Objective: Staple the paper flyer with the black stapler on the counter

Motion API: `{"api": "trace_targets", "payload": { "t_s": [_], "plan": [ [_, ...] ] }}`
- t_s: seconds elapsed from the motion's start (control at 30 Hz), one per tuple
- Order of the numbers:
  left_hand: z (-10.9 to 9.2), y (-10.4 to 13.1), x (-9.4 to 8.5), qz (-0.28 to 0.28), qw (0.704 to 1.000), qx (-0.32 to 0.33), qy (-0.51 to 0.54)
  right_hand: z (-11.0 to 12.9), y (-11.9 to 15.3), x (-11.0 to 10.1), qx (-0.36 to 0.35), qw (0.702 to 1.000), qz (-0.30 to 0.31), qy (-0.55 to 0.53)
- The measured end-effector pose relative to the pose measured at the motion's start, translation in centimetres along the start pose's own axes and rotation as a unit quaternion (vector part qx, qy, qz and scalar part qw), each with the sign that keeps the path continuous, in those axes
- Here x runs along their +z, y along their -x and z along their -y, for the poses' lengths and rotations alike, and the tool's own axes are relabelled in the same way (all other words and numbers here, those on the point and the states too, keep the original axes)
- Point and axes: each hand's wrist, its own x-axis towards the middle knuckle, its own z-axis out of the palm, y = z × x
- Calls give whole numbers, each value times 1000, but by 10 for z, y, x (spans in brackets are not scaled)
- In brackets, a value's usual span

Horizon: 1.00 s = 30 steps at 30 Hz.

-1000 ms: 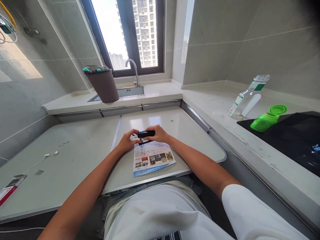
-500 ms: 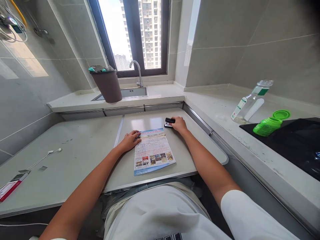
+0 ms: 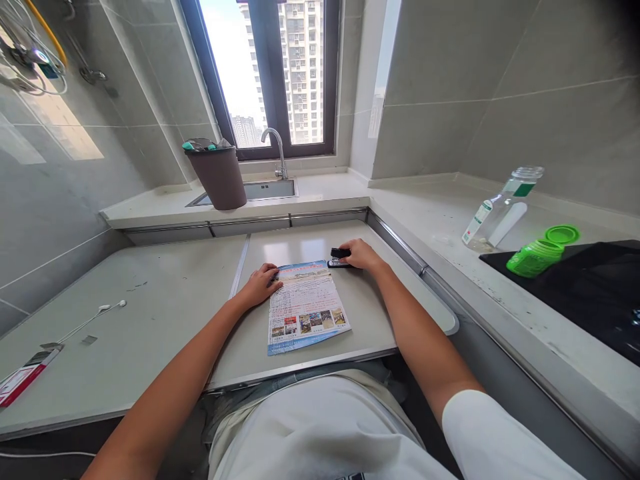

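A black stapler [image 3: 339, 259] is gripped by the right hand [image 3: 362, 255] just above and right of the frame's center, the thumb and fingers closed around its rear part and its nose pointed toward the left of the frame. The stapler is held at the upper right corner of a printed flyer [image 3: 306, 300]; whether the two touch cannot be told. The flyer is laid face up on a pale tabletop [image 3: 170, 333] at the center of the frame, with a row of small photographs printed across its lower part. Its upper left edge is covered by the fingers of the left hand [image 3: 262, 283], which is rested palm down, fingers extended and curled around nothing. At the lower left of the frame, a red-and-white box [image 3: 27, 379] is seen beside a thin cord with white tips [image 3: 103, 308]. A brown bin [image 3: 220, 179] is set by the sink [image 3: 273, 190] at the upper left of center, near a curved faucet [image 3: 281, 155] and below a dark-framed window [image 3: 274, 87]. At the right of the frame, a clear bottle [image 3: 497, 213] and a green container [image 3: 535, 258], its lid raised, are placed near a black surface [image 3: 585, 283].
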Motion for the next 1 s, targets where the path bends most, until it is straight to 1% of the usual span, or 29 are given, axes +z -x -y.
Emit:
{"api": "trace_targets", "payload": {
  "t_s": [0.1,0.17,0.23,0.33,0.43,0.57,0.73,0.83,1.0],
  "plan": [
    [-2,0,-3,-1,1000,13,26,5,2,4,39,998,-35,25],
    [-3,0,-4,-3,999,14,42,7,1,5,40,998,-41,10],
    [-4,1,-5,-6,999,6,50,8,1,6,17,999,-21,-26],
    [-4,2,-6,-13,999,-5,48,9,1,3,-28,995,38,-84],
    [-2,2,-5,-21,999,-9,50,12,2,-1,-52,990,73,-109],
    [1,2,-5,-34,998,-16,48,15,4,-4,-72,987,89,-115],
    [4,2,-5,-35,999,-25,28,12,4,-6,-60,992,68,-87],
    [5,3,-5,-39,998,-34,23,10,3,-5,-63,992,76,-84],
    [4,3,-5,-42,998,-21,31,16,4,-1,-119,983,98,-96]
  ]
}}
